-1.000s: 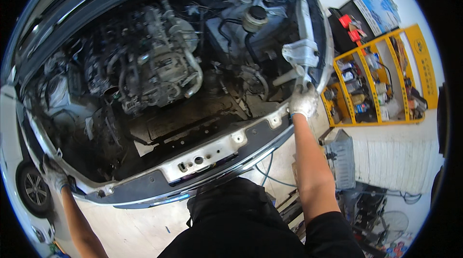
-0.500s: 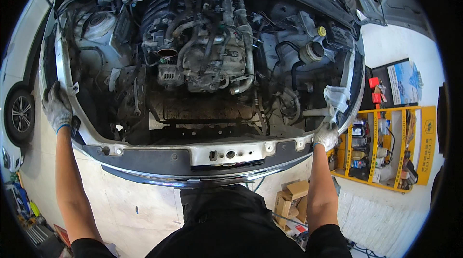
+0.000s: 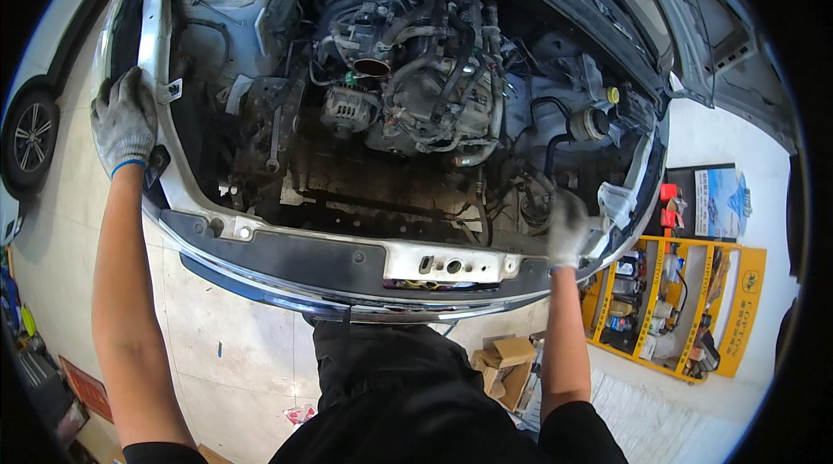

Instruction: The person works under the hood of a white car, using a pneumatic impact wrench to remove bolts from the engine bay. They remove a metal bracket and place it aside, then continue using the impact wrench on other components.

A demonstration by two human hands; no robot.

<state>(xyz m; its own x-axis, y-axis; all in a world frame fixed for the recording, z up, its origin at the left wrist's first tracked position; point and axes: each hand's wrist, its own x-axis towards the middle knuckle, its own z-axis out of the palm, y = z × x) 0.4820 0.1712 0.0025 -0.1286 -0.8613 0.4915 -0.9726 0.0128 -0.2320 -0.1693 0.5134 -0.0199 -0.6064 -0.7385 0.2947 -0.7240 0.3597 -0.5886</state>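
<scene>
My left hand (image 3: 126, 121), in a grey knit glove with a blue cuff edge, rests on the car's left front corner beside the pale fender edge (image 3: 159, 43). Its fingers are stretched out along the body. My right hand (image 3: 568, 225), also gloved, is above the right end of the front crossmember (image 3: 468, 268), next to a white plastic part (image 3: 616, 204). Motion smears its fingers, and I see no object in it. Between my arms lies the open engine bay, with the dusty engine (image 3: 438, 108) at the back. A wrench-shaped piece (image 3: 275, 145) stands at the bay's left.
Along the front runs a bumper with a chrome strip (image 3: 286, 297). A yellow shelf rack (image 3: 733, 308) holding bottles stands at right, and a cardboard box (image 3: 508, 358) sits on the floor. Another car's wheel (image 3: 30, 136) is at left. The raised hood (image 3: 564, 4) hangs overhead.
My right hand has lifted off the crossmember's right end and moved inward over the bay, blurring. My left hand stays on the left corner. The whole view has shifted and tilted.
</scene>
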